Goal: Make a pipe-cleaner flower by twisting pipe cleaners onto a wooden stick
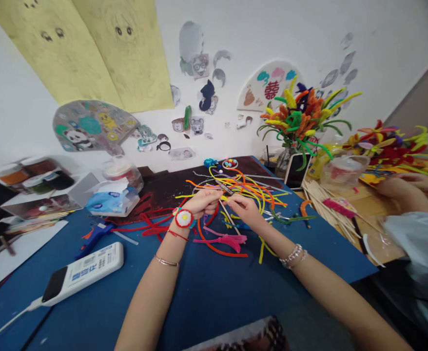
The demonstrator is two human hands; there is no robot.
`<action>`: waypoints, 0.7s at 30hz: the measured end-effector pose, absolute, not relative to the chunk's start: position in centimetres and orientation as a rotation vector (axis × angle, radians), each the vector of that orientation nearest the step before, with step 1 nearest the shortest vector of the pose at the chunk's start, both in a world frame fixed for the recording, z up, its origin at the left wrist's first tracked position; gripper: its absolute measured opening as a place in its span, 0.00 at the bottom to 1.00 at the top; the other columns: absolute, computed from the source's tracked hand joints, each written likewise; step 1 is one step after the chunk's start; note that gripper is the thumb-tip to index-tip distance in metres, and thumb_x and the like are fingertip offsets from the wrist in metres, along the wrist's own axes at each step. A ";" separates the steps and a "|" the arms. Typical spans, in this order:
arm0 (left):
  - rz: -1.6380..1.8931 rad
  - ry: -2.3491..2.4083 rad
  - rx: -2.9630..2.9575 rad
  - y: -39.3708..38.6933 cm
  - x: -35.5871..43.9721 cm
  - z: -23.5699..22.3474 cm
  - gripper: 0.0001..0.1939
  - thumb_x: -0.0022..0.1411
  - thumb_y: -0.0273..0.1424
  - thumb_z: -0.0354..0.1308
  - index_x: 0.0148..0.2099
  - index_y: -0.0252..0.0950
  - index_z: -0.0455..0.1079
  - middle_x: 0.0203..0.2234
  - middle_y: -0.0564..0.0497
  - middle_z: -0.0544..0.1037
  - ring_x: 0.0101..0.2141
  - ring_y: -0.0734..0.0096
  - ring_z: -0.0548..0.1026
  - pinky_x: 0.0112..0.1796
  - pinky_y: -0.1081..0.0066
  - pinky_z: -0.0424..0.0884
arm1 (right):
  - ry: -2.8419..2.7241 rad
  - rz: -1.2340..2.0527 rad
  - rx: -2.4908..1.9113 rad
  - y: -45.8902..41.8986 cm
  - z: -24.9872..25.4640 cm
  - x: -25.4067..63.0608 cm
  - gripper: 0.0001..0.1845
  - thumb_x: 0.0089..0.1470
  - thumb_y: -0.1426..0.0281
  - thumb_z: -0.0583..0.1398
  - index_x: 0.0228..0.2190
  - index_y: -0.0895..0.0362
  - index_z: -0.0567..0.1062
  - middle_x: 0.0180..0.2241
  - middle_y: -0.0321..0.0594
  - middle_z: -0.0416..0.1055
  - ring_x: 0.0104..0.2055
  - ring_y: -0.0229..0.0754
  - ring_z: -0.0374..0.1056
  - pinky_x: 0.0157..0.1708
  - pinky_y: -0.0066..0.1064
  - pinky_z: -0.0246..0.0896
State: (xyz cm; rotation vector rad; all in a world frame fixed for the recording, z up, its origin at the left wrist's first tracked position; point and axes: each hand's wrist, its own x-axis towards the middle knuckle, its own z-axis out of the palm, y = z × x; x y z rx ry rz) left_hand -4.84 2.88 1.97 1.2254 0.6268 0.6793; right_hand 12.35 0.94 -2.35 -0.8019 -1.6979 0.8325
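My left hand (204, 204) is closed, its fingertips pinching at a short yellow pipe cleaner (224, 198) over the blue mat. From the other side my right hand (246, 210) also pinches this yellow piece, with the fingertips close to those of the left. A thin wooden stick (231, 218) slants down from just under the left fingertips; whether it is gripped too is hard to see. Orange pipe cleaners (223, 252), red ones (151, 225) and a pink bundle (228, 240) lie loose around my hands. Scissors or a similar dark tool (224, 187) show just beyond the fingertips.
On the left are a white power bank (86, 270), a blue glue gun (95, 239) and a tissue pack (111, 199). A phone (296, 170) stands before a pipe-cleaner bouquet (298, 117). Wooden sticks (325, 207) lie right, near another person's hand (400, 190). A small bead dish (230, 164) sits behind.
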 end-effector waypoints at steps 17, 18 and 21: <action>1.063 1.002 2.359 2.8 -4.9 2.4 0.12 0.55 0.36 0.53 0.37 0.34 0.73 0.20 0.52 0.72 0.20 0.79 0.63 0.23 0.77 0.56 | -1.395 1.406 -0.680 1.0 -2.9 12.4 0.11 0.50 0.65 0.54 0.25 0.59 0.71 0.19 0.32 0.52 0.20 0.30 0.47 0.18 0.24 0.43; 1.065 1.008 2.472 2.7 -4.8 2.4 0.12 0.56 0.35 0.52 0.37 0.35 0.73 0.25 0.50 0.74 0.24 0.76 0.67 0.26 0.77 0.58 | -1.367 1.453 -0.669 1.0 -2.9 12.4 0.11 0.50 0.65 0.54 0.25 0.59 0.70 0.19 0.32 0.52 0.20 0.30 0.47 0.18 0.24 0.43; 1.014 1.074 2.780 2.5 -4.7 2.1 0.12 0.59 0.33 0.47 0.39 0.36 0.71 0.33 0.47 0.75 0.33 0.71 0.71 0.33 0.74 0.60 | -1.319 1.563 -0.650 1.0 -2.8 12.3 0.10 0.50 0.65 0.54 0.24 0.59 0.68 0.20 0.32 0.52 0.19 0.30 0.46 0.17 0.24 0.41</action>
